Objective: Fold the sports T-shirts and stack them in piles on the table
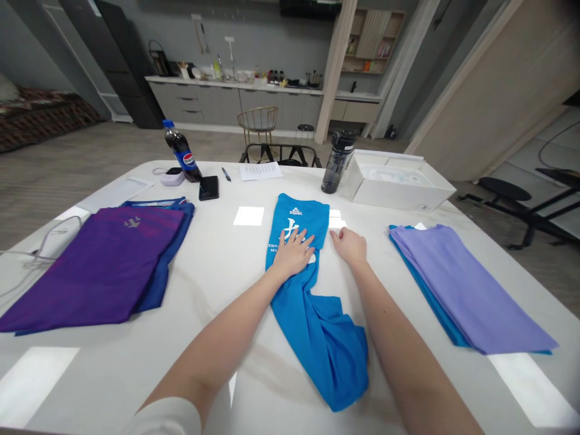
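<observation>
A blue T-shirt [312, 320] with white print lies in the middle of the white table [203, 338], its far part in a narrow fold and its near part bunched and wrinkled. My left hand [293, 252] rests flat on the printed area, fingers spread. Just right of the shirt's far edge, my right hand [350, 244] is on the tabletop with its fingers curled together. Whether those fingers pinch anything is hidden from this angle.
To the left lie purple folded clothes [99, 266] over blue ones; to the right, lavender folded clothes [462, 284] over blue. Along the back stand a cola bottle [183, 151], a phone [209, 188], a pen [226, 174], papers [260, 171], a dark water bottle [338, 163] and a white box [394, 192].
</observation>
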`<action>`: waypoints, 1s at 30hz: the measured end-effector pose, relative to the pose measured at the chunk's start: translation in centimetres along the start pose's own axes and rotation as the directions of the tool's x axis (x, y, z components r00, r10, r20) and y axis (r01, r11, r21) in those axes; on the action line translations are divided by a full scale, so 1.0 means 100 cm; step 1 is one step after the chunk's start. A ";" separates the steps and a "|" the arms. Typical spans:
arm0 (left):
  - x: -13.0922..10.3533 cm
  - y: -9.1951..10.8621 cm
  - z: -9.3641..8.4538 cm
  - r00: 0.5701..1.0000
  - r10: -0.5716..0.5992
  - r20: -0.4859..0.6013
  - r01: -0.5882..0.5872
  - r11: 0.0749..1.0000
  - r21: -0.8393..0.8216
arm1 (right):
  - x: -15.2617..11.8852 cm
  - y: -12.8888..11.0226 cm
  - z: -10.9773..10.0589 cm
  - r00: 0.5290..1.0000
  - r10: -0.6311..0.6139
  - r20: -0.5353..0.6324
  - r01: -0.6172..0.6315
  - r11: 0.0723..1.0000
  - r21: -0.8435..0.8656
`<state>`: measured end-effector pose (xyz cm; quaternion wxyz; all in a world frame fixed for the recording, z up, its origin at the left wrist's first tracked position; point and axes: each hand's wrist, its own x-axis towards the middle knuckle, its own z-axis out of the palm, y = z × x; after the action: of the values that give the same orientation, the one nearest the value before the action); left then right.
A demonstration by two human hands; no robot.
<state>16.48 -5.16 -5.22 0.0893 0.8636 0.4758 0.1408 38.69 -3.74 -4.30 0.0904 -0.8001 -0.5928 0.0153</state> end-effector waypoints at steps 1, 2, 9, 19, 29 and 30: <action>0.001 0.000 0.000 1.000 -0.006 0.002 0.006 0.999 -0.033 | 0.003 0.001 0.000 0.999 0.028 0.022 -0.028 1.000 0.010; 0.002 -0.001 -0.001 1.000 -0.016 0.009 0.017 0.997 -0.081 | 0.006 0.002 -0.001 0.998 0.053 0.044 -0.054 0.998 0.022; 0.021 -0.014 -0.024 0.909 -0.409 0.082 0.278 0.448 -0.850 | 0.013 0.014 -0.006 0.990 0.040 0.135 -0.058 0.990 0.129; 0.019 -0.122 -0.080 0.570 -0.760 0.310 0.293 -0.164 -0.942 | 0.003 0.006 -0.002 0.995 -0.025 0.093 0.013 0.991 0.132; 0.011 -0.097 -0.068 0.975 -0.204 -0.090 0.188 0.970 -0.156 | -0.003 0.005 0.008 0.997 -0.063 -0.055 0.068 0.993 0.100; 0.013 -0.095 -0.064 0.965 -0.242 -0.097 0.222 0.959 -0.178 | -0.003 0.005 0.007 0.997 -0.061 -0.055 0.066 0.993 0.096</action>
<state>7.46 1.15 -1.69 0.1485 0.7815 0.5650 0.2192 38.98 -4.06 -5.12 0.1454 -0.7755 -0.6140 0.0207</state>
